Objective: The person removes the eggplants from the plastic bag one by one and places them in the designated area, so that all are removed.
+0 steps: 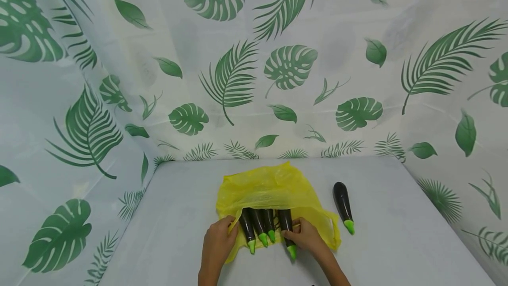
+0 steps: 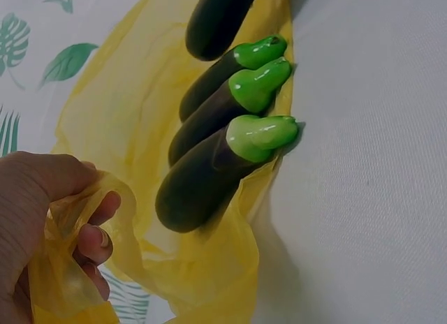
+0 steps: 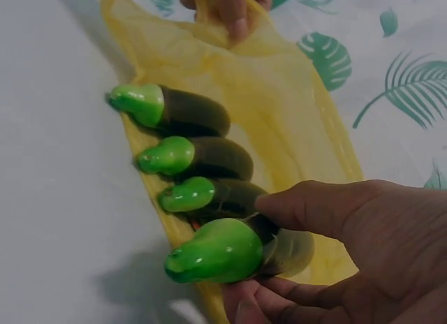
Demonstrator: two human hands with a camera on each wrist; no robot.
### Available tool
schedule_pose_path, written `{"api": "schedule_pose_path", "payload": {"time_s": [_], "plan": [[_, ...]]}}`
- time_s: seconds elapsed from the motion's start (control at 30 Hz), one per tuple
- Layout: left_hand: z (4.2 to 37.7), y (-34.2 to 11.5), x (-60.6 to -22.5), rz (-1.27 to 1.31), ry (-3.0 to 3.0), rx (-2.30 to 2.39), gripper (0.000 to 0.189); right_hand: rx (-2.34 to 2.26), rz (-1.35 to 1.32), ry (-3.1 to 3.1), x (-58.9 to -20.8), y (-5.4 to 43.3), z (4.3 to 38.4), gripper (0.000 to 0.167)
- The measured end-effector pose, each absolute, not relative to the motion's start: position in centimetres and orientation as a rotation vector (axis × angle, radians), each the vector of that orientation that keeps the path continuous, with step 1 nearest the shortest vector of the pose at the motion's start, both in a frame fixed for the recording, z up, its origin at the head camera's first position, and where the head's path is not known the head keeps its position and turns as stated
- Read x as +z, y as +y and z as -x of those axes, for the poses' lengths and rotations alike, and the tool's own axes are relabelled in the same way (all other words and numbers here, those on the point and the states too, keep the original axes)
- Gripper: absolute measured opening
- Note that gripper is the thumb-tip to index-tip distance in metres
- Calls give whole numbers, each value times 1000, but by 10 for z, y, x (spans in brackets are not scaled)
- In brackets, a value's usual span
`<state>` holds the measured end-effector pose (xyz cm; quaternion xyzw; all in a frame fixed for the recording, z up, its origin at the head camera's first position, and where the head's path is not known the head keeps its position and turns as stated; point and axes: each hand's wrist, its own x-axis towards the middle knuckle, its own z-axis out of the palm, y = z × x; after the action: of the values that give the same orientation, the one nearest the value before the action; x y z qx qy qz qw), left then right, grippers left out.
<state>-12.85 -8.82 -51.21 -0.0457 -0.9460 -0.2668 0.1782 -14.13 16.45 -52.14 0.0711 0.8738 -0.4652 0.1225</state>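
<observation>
A yellow plastic bag [image 1: 262,186] lies on the table, its mouth facing me. My left hand [image 1: 217,239] pinches the lifted edge of that mouth between thumb and fingers, as the left wrist view shows too. Side by side in the opening lie three dark eggplants [image 2: 202,181] with bright green stem ends toward me. Beside them, my right hand [image 1: 306,235] grips a fourth eggplant [image 3: 216,251] near its green end, thumb on top and fingers below. Its far end is inside the bag's mouth, under the raised film.
One more eggplant [image 1: 343,202] rests on the white table [image 1: 381,250] to the right of the bag. A white sheet [image 1: 246,140] printed with green leaves hangs behind the table and along both sides.
</observation>
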Motion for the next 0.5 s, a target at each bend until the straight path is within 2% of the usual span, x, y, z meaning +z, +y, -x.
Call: {"api": "schedule_pose_path", "payload": {"time_s": [0.5], "plan": [[128, -88, -512, 139, -2665, -743, 11, -1355, -161, 2495, -506, 171, 127, 45]]}}
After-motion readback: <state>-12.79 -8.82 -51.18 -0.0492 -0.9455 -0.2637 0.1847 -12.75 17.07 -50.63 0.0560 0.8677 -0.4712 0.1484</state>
